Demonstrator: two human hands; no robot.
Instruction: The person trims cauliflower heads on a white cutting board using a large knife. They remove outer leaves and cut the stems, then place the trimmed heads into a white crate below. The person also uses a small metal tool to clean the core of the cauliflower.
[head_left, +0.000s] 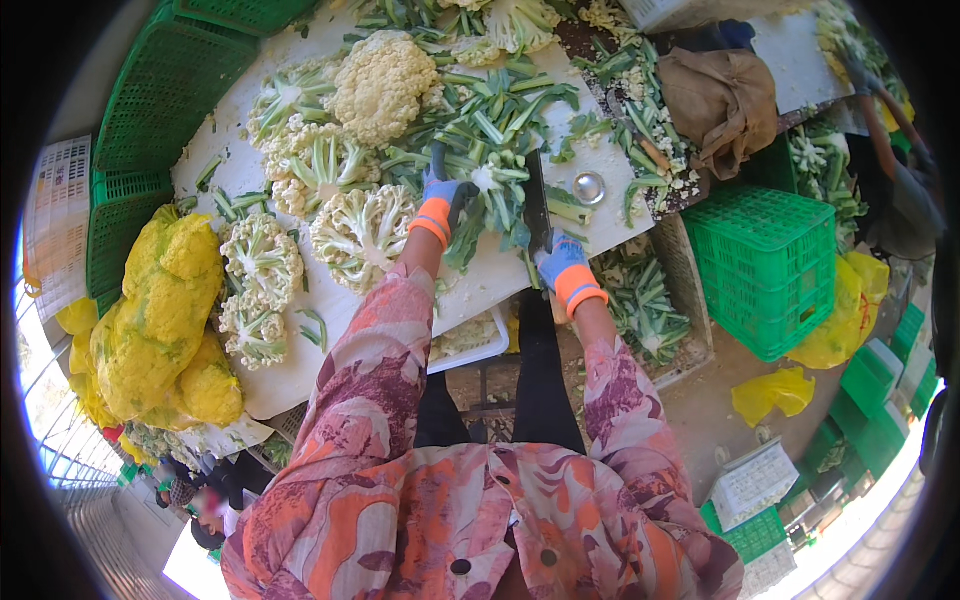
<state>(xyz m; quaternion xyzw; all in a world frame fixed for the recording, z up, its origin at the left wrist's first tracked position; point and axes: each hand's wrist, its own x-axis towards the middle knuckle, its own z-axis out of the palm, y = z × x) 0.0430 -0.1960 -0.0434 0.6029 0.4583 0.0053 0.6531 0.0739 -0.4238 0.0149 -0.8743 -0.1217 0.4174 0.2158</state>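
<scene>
My right hand (562, 259), in a blue glove with an orange cuff, grips a large dark-bladed knife (535, 206). The blade points away from me beside a trimmed cauliflower stalk with leaves (491, 180). My left hand (444, 193), gloved the same way with dark fingers, is spread over the greens, its thumb close to that stalk's pale cut end. Left of it lie a cauliflower half turned stem-up (365, 232) and another one (326, 169). A whole cream cauliflower head (385, 86) sits farther back. Cut leaves and stems (487, 112) are heaped beyond my hands.
Yellow bags of cauliflower (161, 307) and green crates (176, 90) line the left. A shiny round metal object (589, 187) lies right of the knife. Below the white table (480, 277) are a white tray (491, 349) and a leaf-filled bin (694, 315). A green crate (761, 262) stands right; a co-worker's arm (877, 135) shows beyond.
</scene>
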